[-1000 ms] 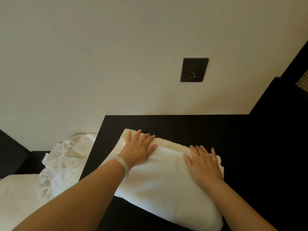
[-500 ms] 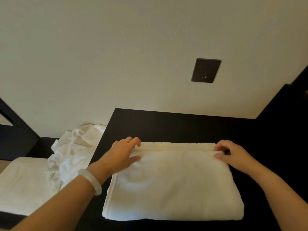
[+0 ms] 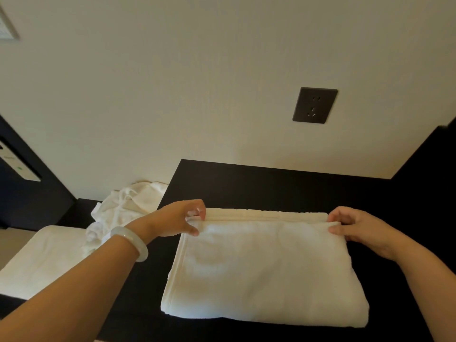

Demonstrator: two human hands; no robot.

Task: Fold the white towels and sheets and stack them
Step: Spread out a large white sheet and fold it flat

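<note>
Both far corners of the towel (image 3: 266, 267) are pinched: the left hand (image 3: 180, 218) holds the far left one, the right hand (image 3: 355, 228) the far right, fingers (image 3: 201, 209) curled round the top layers. The towel lies folded flat toward the desk's (image 3: 271, 186) front edge. The next fold probably brings the far edge to the near one. Lift both corners level and together, match the edges, then press flat. Crumpled linen (image 3: 128, 206) waits beyond the desk's left edge.

Bare dark tabletop (image 3: 283, 186) behind folded towel (image 3: 266, 270); crumpled linen (image 3: 125, 208) crowds left; wall behind.
</note>
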